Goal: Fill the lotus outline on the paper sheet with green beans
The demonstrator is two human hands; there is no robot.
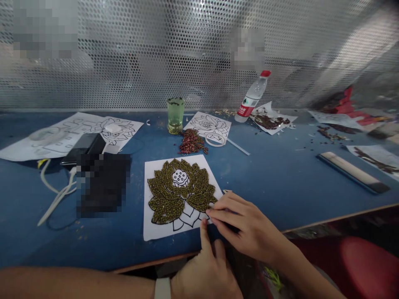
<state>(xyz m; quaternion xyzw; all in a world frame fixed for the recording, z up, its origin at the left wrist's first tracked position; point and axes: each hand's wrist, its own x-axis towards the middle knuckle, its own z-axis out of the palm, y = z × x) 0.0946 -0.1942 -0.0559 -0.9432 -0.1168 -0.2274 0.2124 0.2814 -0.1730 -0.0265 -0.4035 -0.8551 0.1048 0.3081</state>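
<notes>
A white sheet with a lotus drawing lies near the table's front edge. Green mung beans cover most of its petals; the seed pod in the centre and the lowest petals show bare paper. At the sheet's lower right edge, my right hand is closed, fingertips together at the beaded petal. Whatever it may pinch is too small or hidden to name. Just below, my left hand, with a pale band at the wrist, reaches one finger out to the sheet's bottom edge. Its other fingers are curled and partly hidden.
Behind the sheet are a pile of reddish beans, a green-tinted cup, another lotus drawing and a tape roll. A tilted bottle stands farther back. To the left lie a black device and cables; a phone lies right.
</notes>
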